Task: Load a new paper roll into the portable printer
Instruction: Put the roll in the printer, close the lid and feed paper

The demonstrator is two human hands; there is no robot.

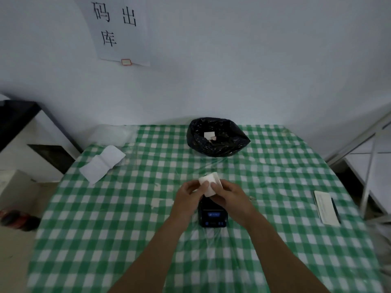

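Left hand [190, 192]: grasping the left side of the white paper roll [209, 183], thumb pressed on its near face, fingers wrapped round the side.
Right hand [228, 195]: grasping the same roll from the right, thumb on the near face just beside the left thumb.
Paper roll: held up between both hands, off the surface, directly over the far end of the printer; a loose flap of paper stands up along its far right edge.
Portable printer [212, 216]: small and black, resting on the surface near its middle, below and just toward me from the hands; a lit blue screen shows on its near face. Its far part is hidden by the hands, so I cannot tell how its lid stands.
Surface [127, 229]: covered with a green-and-white checked cloth under a clear plastic sheet.
Black bag [218, 136]: at the far edge, mouth open, a few pale paper scraps inside.
White paper strip [101, 163]: lying creased near the far left corner.
Flat white card [325, 208]: lying near the right edge, well apart from the printer, with a thin dark item along its right side.
Wall sheet [118, 28]: white, with black characters, fixed above the surface.
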